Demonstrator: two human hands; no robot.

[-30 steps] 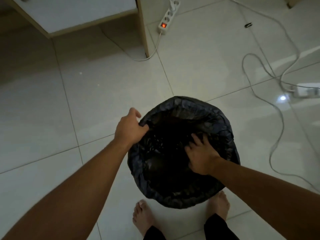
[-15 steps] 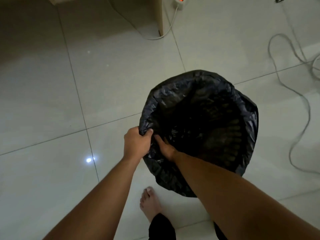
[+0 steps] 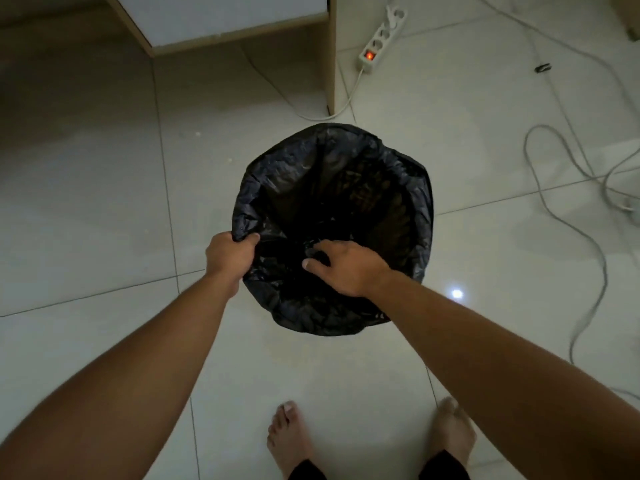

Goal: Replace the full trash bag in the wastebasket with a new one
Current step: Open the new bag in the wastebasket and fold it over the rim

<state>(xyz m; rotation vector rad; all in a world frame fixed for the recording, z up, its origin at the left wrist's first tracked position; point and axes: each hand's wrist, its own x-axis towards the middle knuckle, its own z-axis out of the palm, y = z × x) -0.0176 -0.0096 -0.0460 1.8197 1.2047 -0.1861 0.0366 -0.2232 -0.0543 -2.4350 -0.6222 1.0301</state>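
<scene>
The wastebasket (image 3: 420,271) stands upright on the tiled floor (image 3: 104,202) ahead of your bare feet, its mouth facing straight up toward you and its long axis vertical. A black trash bag (image 3: 332,188) lines it, the edge folded out over the rim all round; the inside is too dark to tell what it holds. Your left hand (image 3: 228,256) grips the bag's folded edge at the near-left of the rim, fingers curled over the plastic. Your right hand (image 3: 346,266) reaches inside the mouth at the near side, fingers bent down into the plastic; whether they pinch it cannot be told. Far beyond the basket a cabinet (image 3: 225,19) stands, with a power strip (image 3: 381,39), its switch lit red, to its right. Loose cables (image 3: 568,230) trail across the floor on the right
</scene>
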